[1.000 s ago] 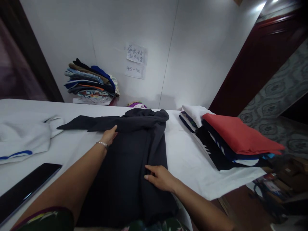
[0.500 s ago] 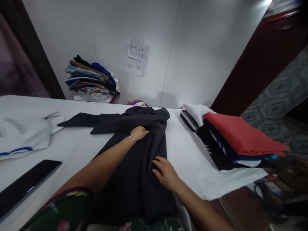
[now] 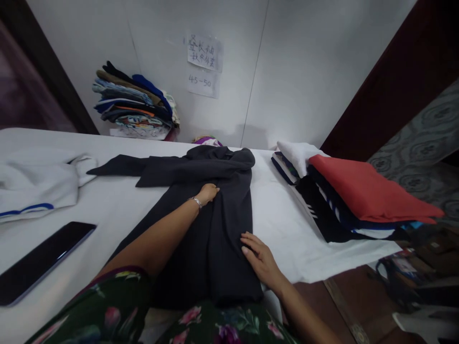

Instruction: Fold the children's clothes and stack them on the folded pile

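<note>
A dark grey coat (image 3: 193,243) lies lengthwise on the white table, its sleeves (image 3: 161,170) folded across the top and pointing left. My left hand (image 3: 208,193) is closed on the coat's cloth just below the sleeves, at the front seam; the fingertips are partly hidden. Against the coat's right edge, lower down, rests my right hand (image 3: 261,260), fingers stretched out over the fabric. The coat's hem reaches the near table edge by my body.
Folded garments with a red one (image 3: 373,188) on top are stacked at the right. A phone (image 3: 46,260) and a white garment (image 3: 39,181) lie on the left. Behind the white table (image 3: 118,200), a clothes pile (image 3: 134,102) stands against the wall, near paper signs (image 3: 204,64).
My right hand has moved right to the coat's edge, and the folds on that side lie flatter. My left hand stays at nearly the same spot on the coat. The view has tilted slightly down.
</note>
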A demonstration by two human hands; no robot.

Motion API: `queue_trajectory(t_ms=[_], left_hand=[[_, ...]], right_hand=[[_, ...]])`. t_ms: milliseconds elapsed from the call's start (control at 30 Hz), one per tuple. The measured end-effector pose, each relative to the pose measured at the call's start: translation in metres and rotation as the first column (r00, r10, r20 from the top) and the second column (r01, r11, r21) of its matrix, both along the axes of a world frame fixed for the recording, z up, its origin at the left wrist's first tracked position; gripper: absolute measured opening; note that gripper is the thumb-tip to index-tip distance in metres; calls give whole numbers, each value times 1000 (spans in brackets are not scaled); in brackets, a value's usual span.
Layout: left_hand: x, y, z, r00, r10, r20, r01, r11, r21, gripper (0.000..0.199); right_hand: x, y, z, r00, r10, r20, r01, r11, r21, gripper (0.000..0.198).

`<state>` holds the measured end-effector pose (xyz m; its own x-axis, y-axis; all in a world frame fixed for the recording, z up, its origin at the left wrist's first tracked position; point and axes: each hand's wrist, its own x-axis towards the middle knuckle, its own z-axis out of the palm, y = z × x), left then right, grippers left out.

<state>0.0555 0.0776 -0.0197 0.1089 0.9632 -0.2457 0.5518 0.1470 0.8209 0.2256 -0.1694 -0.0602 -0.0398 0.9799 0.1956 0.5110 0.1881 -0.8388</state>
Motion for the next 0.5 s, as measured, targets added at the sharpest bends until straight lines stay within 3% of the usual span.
queue_trajectory(t_ms=[67, 200, 333, 500], left_hand=[[-6, -7, -1, 1000, 20, -6, -20, 1000, -8, 24], [-19, -33, 4, 1000, 7, -26, -7, 1000, -1, 41], [-31, -72, 6, 979, -169, -112, 166, 985, -35, 41], [-34, -106, 4, 915, -328, -235, 327, 944, -44, 37]], right_hand=[[0, -10, 5, 1000, -13, 0, 13, 1000, 14, 33], [-4, -29, 13, 999, -28, 44, 27, 999, 17, 34], [-10, -39, 18, 992, 75, 104, -64, 992, -105, 41], [-21, -36, 34, 998, 64, -9, -65, 992, -109, 38]])
